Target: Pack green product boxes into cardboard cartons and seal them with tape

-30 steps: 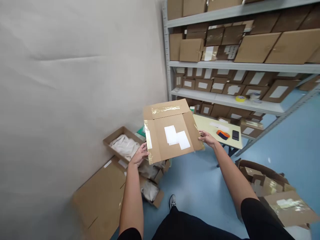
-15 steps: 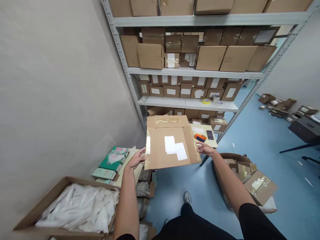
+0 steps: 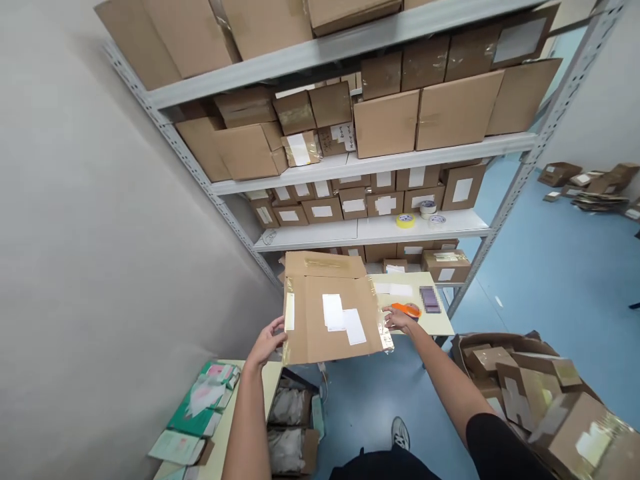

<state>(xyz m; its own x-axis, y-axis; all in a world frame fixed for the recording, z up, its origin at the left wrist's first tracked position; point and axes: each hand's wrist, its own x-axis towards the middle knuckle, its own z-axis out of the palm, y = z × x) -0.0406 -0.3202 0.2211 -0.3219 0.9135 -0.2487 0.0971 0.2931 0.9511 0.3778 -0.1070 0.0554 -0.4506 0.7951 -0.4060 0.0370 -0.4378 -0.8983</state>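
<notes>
Between both hands I hold a flattened cardboard box (image 3: 315,307), with white labels near its middle and shiny tape along its edges. My left hand (image 3: 267,340) is closed on its left edge, and my right hand (image 3: 397,320) grips the right edge near the taped corner. Just behind my right hand, an orange tape dispenser (image 3: 407,309) lies on the small cream table (image 3: 435,327). White paper slips (image 3: 395,289) and a dark, blurred rectangular item (image 3: 429,299) are on that table too.
A metal shelf rack (image 3: 425,157) full of cardboard boxes stands ahead, with a yellow tape roll (image 3: 405,221) on one shelf. Green boxes (image 3: 197,407) sit on a side table at left. A large container of cardboard boxes (image 3: 525,387) stands at right on the blue floor.
My view has tilted and moved closer to the rack. Both hands still hold the cardboard, which now sits slightly lower and further left in view.
</notes>
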